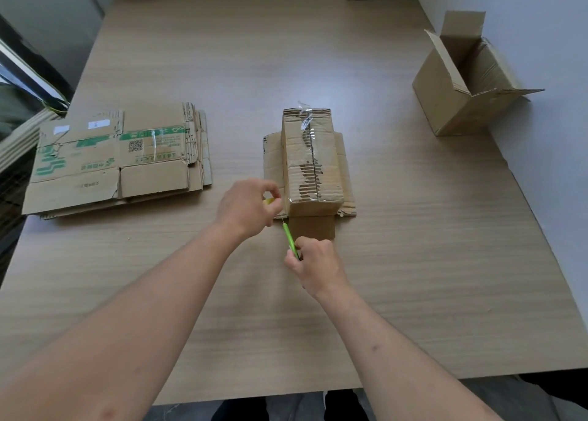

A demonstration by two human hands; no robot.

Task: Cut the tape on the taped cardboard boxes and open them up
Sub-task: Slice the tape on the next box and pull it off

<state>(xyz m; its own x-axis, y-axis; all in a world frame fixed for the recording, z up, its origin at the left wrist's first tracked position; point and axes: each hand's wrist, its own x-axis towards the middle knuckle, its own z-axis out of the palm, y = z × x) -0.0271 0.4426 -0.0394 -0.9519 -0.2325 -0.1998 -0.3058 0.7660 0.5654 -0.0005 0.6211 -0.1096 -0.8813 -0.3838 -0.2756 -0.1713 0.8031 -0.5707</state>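
Note:
A small taped cardboard box (313,163) lies in the middle of the table, its top surface torn and a strip of clear tape running along the centre seam. Its lower flaps are spread flat on the table. My right hand (313,263) grips a green utility knife (290,239), whose tip points at the box's near left corner. My left hand (249,206) is curled beside that same corner and pinches a small yellow-green piece, possibly the knife's cap.
A stack of flattened cardboard boxes (117,159) with green print lies at the left. An opened upright box (461,80) stands at the back right near the wall. The wooden table (413,261) has bare surface in front of and behind the taped box.

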